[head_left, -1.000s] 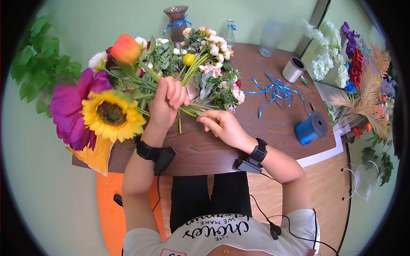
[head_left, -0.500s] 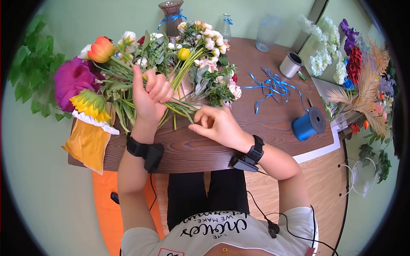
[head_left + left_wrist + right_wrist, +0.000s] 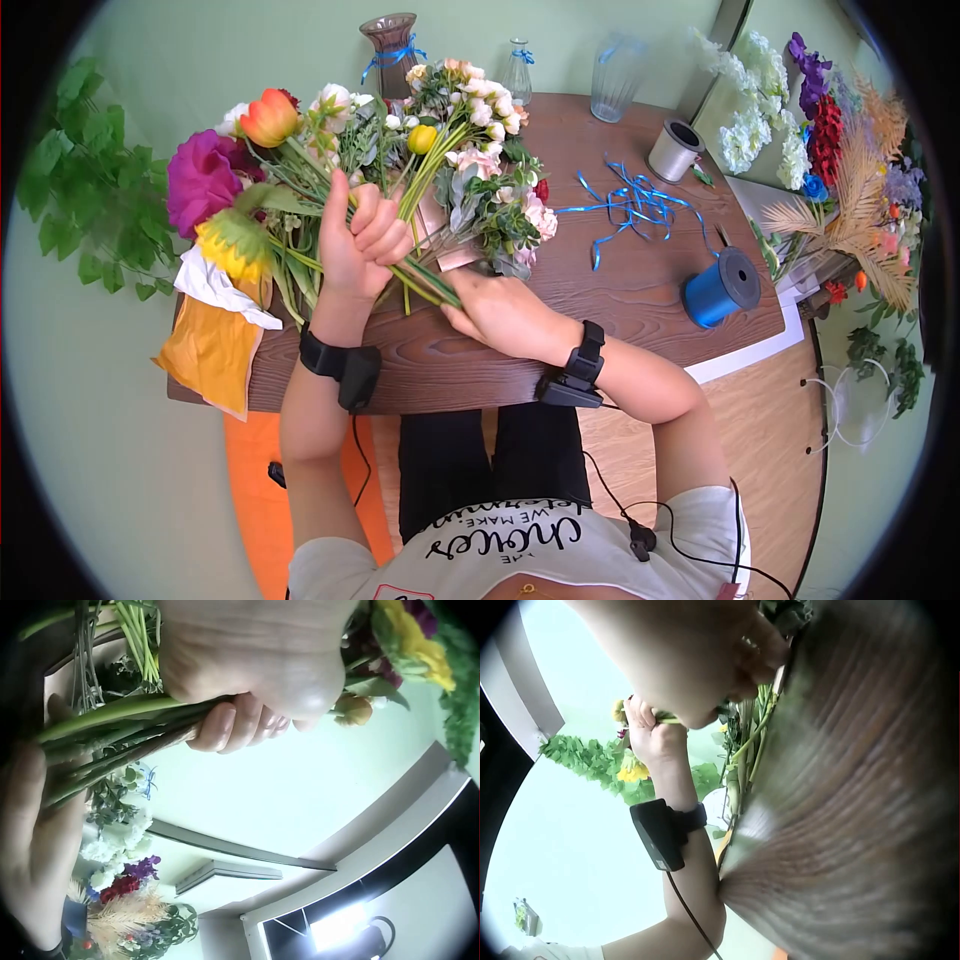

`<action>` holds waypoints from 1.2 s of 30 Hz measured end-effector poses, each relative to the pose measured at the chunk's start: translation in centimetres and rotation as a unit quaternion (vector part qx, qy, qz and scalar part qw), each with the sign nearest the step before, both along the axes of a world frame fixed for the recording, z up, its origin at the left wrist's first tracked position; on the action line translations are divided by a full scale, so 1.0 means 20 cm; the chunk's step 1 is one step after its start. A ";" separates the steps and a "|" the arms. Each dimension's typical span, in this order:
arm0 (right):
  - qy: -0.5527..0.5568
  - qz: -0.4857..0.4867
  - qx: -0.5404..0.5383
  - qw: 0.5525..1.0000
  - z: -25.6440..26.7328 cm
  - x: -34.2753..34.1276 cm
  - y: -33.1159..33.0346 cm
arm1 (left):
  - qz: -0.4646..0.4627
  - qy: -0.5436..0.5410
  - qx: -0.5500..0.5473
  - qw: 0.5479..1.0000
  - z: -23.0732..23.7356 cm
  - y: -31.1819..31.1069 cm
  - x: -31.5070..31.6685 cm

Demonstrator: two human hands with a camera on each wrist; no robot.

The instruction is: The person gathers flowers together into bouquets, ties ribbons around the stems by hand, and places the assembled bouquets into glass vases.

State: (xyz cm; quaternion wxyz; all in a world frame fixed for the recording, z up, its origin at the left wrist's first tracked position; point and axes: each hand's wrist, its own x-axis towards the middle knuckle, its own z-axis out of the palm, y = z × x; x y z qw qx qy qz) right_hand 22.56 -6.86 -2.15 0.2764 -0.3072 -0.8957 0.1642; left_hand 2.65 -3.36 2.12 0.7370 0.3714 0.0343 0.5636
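My left hand (image 3: 365, 235) grips a bunch of artificial flower stems (image 3: 124, 731) above the table's front half. Out of the thumb side of that fist come an orange tulip (image 3: 270, 118), a magenta flower (image 3: 205, 185) and a sunflower (image 3: 232, 248) with its face tilted down. At the lower ends of the stems is my right hand (image 3: 510, 315). Its thumb and fingers close round those ends in the left wrist view. Beyond both hands lie more flowers, among them a yellow tulip (image 3: 422, 139) and small white roses (image 3: 488, 105).
Blue ribbon (image 3: 640, 200) lies tangled right of the flowers, near a blue ribbon spool (image 3: 720, 288) and a silver spool (image 3: 676, 150). A brown vase (image 3: 390, 55), a small bottle (image 3: 518, 72) and a clear glass (image 3: 614, 80) stand behind. Yellow wrapping paper (image 3: 212, 345) covers the left corner.
The bunch has turned in my left hand's grip, so the sunflower now faces down instead of up. My right fingers, loosely curled beside the stem ends half a second ago, now close round them.
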 end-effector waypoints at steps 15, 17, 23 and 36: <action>0.164 0.032 -0.094 0.981 0.09 0.02 0.15 | 0.132 0.120 -0.126 0.976 0.03 0.02 -0.03; 0.169 -0.020 -0.071 0.983 0.11 -0.02 0.21 | 0.157 0.117 -0.145 0.970 0.01 0.04 -0.05; 0.159 -0.010 0.069 0.985 0.20 -0.27 0.37 | 0.182 0.110 -0.173 0.962 0.00 0.08 -0.12; -0.077 -0.193 0.032 0.978 0.06 -0.50 0.71 | 0.108 0.132 -0.157 0.973 -0.07 0.11 -0.10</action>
